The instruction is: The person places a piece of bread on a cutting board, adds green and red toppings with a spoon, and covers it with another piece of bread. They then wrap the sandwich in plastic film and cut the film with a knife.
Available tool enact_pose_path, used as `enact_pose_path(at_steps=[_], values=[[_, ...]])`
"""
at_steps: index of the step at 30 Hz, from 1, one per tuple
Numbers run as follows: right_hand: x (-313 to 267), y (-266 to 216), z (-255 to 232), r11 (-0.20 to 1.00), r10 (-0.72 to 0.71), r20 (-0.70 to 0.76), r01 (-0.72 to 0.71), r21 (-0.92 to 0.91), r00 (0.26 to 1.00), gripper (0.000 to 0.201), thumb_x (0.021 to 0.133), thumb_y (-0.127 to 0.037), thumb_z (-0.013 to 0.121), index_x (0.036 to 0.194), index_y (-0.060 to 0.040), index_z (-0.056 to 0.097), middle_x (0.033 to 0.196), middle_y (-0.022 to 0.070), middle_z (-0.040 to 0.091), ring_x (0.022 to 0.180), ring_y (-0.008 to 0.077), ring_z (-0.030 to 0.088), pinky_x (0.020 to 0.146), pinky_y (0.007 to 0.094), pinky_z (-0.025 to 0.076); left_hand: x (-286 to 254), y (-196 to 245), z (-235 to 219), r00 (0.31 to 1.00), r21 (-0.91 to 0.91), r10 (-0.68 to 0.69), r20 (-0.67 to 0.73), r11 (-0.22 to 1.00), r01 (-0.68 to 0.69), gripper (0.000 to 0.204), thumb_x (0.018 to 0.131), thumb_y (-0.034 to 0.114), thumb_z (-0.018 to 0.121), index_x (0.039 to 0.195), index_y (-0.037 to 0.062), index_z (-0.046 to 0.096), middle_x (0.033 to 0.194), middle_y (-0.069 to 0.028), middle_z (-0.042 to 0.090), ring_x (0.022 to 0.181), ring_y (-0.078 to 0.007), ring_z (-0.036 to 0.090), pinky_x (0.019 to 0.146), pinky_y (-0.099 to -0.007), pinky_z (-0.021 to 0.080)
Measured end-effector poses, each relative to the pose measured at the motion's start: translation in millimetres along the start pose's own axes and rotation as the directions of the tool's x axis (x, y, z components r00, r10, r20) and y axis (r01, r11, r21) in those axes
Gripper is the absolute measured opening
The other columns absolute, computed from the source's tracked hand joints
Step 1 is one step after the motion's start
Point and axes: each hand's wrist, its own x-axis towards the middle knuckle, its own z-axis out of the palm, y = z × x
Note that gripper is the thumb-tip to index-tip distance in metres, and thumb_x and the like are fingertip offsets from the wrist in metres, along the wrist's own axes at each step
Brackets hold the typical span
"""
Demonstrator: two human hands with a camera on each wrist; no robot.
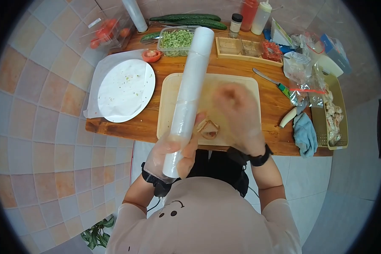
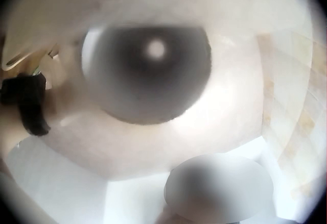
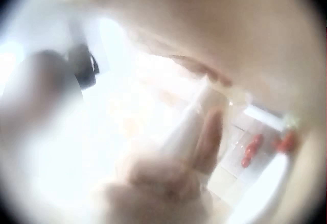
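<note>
In the head view my left hand [image 1: 173, 154] grips the lower end of a long roll of clear plastic film [image 1: 189, 91]. The roll slants up and away over the cutting board [image 1: 167, 99]. Clear plastic shows around the left hand. Over the right half of the board is my right hand [image 1: 237, 112], blurred, with its fingers bent; whether it pinches film I cannot tell. A small food piece with browned edges [image 1: 209, 130] lies on the board's near edge, beside the left fingertips. The open end of the roll's tube [image 2: 148, 76] fills much of the left wrist view.
A paper-lined white plate [image 1: 127, 91] stands left. Behind the board are a tub of chopped greens [image 1: 178, 41], cucumbers [image 1: 188, 19], a cut tomato [image 1: 151, 56] and a divided wooden tray [image 1: 228, 45]. A knife [image 1: 271, 81], blue cloth [image 1: 305, 133] and basket [image 1: 343, 118] sit right.
</note>
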Motion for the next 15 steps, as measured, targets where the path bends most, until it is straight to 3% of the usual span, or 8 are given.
enact_pose_path(at_steps=[3, 4, 9, 12, 15], values=[[14, 2, -20, 0.973, 0.159, 0.175, -0.185, 0.140, 0.972, 0.016, 0.094, -0.011, 0.069, 0.105, 0.0009, 0.065, 0.100, 0.0044, 0.066, 0.092, 0.0120, 0.062, 0.083, 0.0301, 0.053, 1, 3, -1, 0.998, 0.216, 0.062, 0.015, 0.974, -0.064, 0.107, 0.075, 0.023, 0.079, 0.158, -0.0087, 0.018, 0.072, -0.0101, 0.056, 0.051, -0.0158, 0.055, 0.048, -0.0267, 0.049], [14, 3, -20, 0.984, 0.118, 0.225, -0.144, 0.102, 0.967, 0.017, 0.095, -0.012, 0.068, 0.106, 0.0010, 0.065, 0.100, 0.0050, 0.066, 0.091, 0.0128, 0.063, 0.084, 0.0300, 0.053, 1, 4, 0, 0.996, 0.311, 0.084, 0.018, 0.947, -0.085, 0.107, 0.074, 0.024, 0.079, 0.157, -0.0095, 0.019, 0.071, -0.0101, 0.057, 0.052, -0.0161, 0.056, 0.048, -0.0269, 0.049], [0, -7, -7, 0.996, -0.042, 0.361, 0.066, -0.053, 0.932, 0.029, 0.096, -0.022, 0.070, 0.112, 0.0021, 0.067, 0.099, 0.0105, 0.069, 0.095, 0.0187, 0.066, 0.086, 0.0337, 0.052, -6, 4, 5, 0.993, 0.294, 0.078, -0.094, 0.955, -0.047, 0.098, 0.075, 0.027, 0.078, 0.151, -0.0116, 0.031, 0.068, -0.0116, 0.055, 0.048, -0.0178, 0.054, 0.045, -0.0282, 0.048], [4, 1, -5, 0.964, 0.151, 0.503, -0.239, 0.114, 0.851, 0.034, 0.094, -0.022, 0.072, 0.115, 0.0034, 0.066, 0.111, 0.0123, 0.067, 0.102, 0.0204, 0.066, 0.090, 0.0358, 0.052, -7, 3, 0, 0.997, 0.194, 0.041, -0.064, 0.981, -0.028, 0.086, 0.079, 0.027, 0.076, 0.145, -0.0125, 0.038, 0.066, -0.0124, 0.055, 0.045, -0.0182, 0.051, 0.043, -0.0293, 0.046], [3, 5, -1, 0.882, 0.183, 0.574, -0.391, 0.263, 0.798, 0.043, 0.091, -0.021, 0.076, 0.124, 0.0034, 0.062, 0.121, 0.0133, 0.065, 0.107, 0.0212, 0.065, 0.094, 0.0358, 0.052, -6, 2, -18, 0.991, -0.057, -0.085, 0.101, 0.994, 0.091, 0.077, 0.082, 0.027, 0.074, 0.139, -0.0135, 0.043, 0.065, -0.0126, 0.054, 0.043, -0.0185, 0.049, 0.041, -0.0303, 0.045]])
